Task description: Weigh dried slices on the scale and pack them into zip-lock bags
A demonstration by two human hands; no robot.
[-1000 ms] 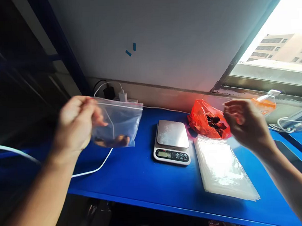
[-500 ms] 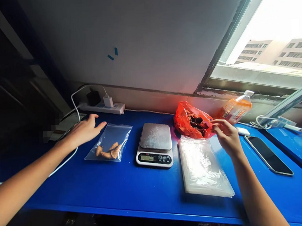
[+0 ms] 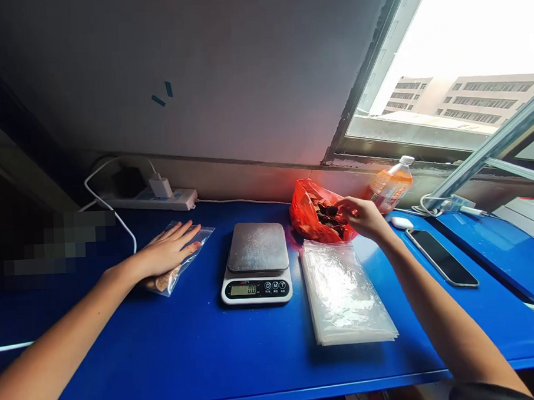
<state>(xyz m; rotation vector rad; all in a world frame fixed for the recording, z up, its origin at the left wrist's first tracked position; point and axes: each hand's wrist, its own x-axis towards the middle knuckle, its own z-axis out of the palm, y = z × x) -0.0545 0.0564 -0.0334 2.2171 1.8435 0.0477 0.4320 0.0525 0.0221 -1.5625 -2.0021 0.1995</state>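
My left hand (image 3: 169,251) lies with its fingers stretched over a clear zip bag (image 3: 204,233). Brown dried pieces (image 3: 164,281) show inside this bag below my palm. My right hand (image 3: 365,216) reaches to the open mouth of a red plastic bag (image 3: 302,213). Its fingers are pinched together among the dark dried slices (image 3: 327,215); what they grip is hidden. Between my hands stands a kitchen scale (image 3: 256,247) with a bare metal plate, its display reading zero. A stack of clear plastic bags (image 3: 346,297) lies below the red bag.
A bottle of orange drink (image 3: 390,186) stands behind my right hand. A white earbud case (image 3: 401,222) and a phone (image 3: 442,257) lie to the right. At the back left are a power strip (image 3: 182,199) and a white cable (image 3: 125,227). A metal frame (image 3: 477,149) slants at the right.
My left hand has come down onto the zip bag from its upper left. My right hand has moved from the red bag's right rim into its opening. The view has shifted right.
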